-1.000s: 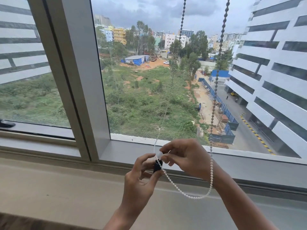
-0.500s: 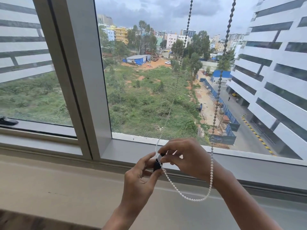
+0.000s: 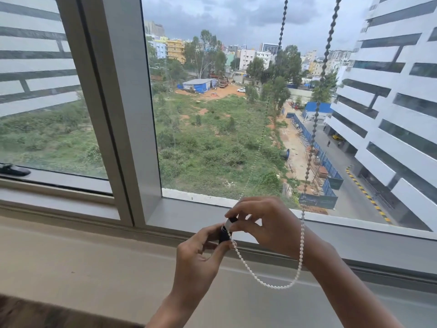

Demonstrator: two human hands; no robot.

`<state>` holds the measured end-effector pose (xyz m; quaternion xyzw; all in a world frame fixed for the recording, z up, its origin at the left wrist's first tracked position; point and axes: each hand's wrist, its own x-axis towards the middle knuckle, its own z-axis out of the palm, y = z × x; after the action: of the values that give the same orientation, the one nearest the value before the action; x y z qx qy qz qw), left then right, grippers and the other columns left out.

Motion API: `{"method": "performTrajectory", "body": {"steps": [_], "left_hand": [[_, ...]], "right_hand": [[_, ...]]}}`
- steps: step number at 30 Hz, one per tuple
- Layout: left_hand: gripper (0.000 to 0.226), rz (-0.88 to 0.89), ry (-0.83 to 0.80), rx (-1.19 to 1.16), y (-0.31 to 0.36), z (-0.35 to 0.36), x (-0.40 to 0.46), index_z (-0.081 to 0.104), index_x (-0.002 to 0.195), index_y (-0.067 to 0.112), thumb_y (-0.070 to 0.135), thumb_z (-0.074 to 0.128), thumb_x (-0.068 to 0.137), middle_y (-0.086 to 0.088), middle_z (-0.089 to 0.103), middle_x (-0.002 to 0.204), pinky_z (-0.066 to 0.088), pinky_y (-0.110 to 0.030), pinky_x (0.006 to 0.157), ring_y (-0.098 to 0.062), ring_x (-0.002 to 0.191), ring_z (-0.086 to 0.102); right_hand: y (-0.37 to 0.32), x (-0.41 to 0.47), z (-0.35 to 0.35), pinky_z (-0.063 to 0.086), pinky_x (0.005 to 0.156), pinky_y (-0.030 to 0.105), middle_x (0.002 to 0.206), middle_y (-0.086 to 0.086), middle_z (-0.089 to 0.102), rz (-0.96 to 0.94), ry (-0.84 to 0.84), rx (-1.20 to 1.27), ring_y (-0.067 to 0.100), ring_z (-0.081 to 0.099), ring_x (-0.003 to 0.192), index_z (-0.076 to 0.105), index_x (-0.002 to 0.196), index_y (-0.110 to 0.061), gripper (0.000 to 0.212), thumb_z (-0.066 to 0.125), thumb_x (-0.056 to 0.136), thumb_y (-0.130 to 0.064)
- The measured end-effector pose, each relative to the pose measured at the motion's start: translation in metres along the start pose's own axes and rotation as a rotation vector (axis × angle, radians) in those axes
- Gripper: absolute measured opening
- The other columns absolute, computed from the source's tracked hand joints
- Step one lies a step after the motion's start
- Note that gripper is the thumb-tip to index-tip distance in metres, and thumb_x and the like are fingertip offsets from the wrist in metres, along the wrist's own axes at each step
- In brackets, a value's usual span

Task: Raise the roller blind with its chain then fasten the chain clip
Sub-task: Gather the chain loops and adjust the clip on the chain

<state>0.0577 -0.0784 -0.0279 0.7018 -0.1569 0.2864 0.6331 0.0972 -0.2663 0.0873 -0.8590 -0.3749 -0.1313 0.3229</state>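
The white bead chain (image 3: 300, 261) hangs in two strands in front of the window and loops below my hands. A small black chain clip (image 3: 224, 234) with a white part on top sits between my hands, on the left strand. My left hand (image 3: 201, 252) pinches the clip from below. My right hand (image 3: 262, 223) closes its fingertips on the clip's top and the chain there; the right strand runs behind its wrist. The roller blind itself is out of view above.
A grey window frame post (image 3: 118, 110) stands left of my hands, with a beige sill (image 3: 94, 268) below. A black window handle (image 3: 14, 170) lies at the far left. Outside are a green field and a white building.
Both hands stay on the clip; the right fingers have shifted on its top, showing more of the white part. The view has drifted slightly left and down.
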Motion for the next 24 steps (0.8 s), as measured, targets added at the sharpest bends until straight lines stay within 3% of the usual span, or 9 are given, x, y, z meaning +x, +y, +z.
{"method": "performTrajectory", "body": {"steps": [4,9,14,24], "left_hand": [[0.038,-0.011,0.007,-0.015,0.0005,-0.0011,-0.0006,0.077,0.118,0.05,0.033,0.084,0.085,0.015,0.086,0.101,0.068,-0.031,0.082,-0.012,0.084,0.084],[0.038,-0.021,0.013,-0.012,0.0033,-0.0016,-0.0011,0.077,0.116,0.052,0.035,0.085,0.083,0.017,0.086,0.099,0.066,-0.024,0.081,-0.012,0.083,0.084],[0.039,-0.022,0.017,-0.01,0.006,-0.0051,-0.0005,0.076,0.116,0.054,0.034,0.085,0.083,0.02,0.086,0.098,0.064,-0.019,0.08,-0.009,0.082,0.083],[0.043,-0.132,0.025,-0.004,0.0017,-0.0059,-0.0053,0.081,0.11,0.042,0.011,0.092,0.082,0.013,0.087,0.094,0.063,-0.018,0.08,-0.011,0.081,0.084]], "right_hand": [[0.0002,0.0008,0.0016,0.06,0.07,0.019,0.091,0.002,0.081,0.004,0.016,0.013,0.009,0.074,0.076,0.084,0.103,-0.006,0.014,0.086,0.089,-0.008],[-0.0011,0.002,0.0037,0.063,0.07,0.032,0.09,0.003,0.081,-0.005,0.017,0.006,0.012,0.075,0.078,0.085,0.103,-0.006,0.014,0.086,0.088,-0.008],[-0.0018,0.0024,0.0053,0.062,0.069,0.03,0.089,0.004,0.081,-0.009,0.015,0.009,0.013,0.075,0.077,0.085,0.102,-0.006,0.014,0.087,0.089,-0.01],[-0.0067,0.0026,0.0068,0.062,0.07,0.026,0.088,0.006,0.082,-0.015,0.021,0.0,0.016,0.076,0.075,0.085,0.1,-0.004,0.015,0.088,0.087,-0.009]]}}
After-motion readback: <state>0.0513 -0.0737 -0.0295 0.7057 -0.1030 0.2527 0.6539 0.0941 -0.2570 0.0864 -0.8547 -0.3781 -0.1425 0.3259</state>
